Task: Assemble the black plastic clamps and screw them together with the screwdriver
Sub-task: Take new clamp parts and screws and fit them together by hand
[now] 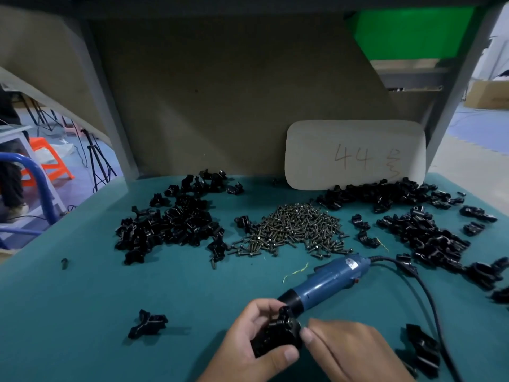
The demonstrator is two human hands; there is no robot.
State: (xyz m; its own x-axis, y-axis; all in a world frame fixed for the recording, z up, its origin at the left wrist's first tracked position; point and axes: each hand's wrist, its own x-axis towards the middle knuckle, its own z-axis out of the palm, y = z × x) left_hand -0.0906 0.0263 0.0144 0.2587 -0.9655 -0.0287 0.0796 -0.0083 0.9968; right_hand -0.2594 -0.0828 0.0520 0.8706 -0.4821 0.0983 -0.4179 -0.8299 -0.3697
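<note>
Both hands on one black clamp, low centre of the tabletop (pixel 82 312).

Left hand (pixel 248 337) fingers curl round the black clamp (pixel 278 337); right hand (pixel 349 351) fingertips pinch its right edge. Screwdriver (pixel 327 282) lies just behind, tip hidden by the clamp. Screw pile (pixel 294 230) farther back, between clamp-part heaps left (pixel 170 224) and right (pixel 424 232).

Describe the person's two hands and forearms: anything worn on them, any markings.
Both the left hand and the right hand are bare: no gloves, rings or watch show. No sleeve reaches the visible wrists. Fingernails are short and plain. No marks or tattoos are visible.
</note>
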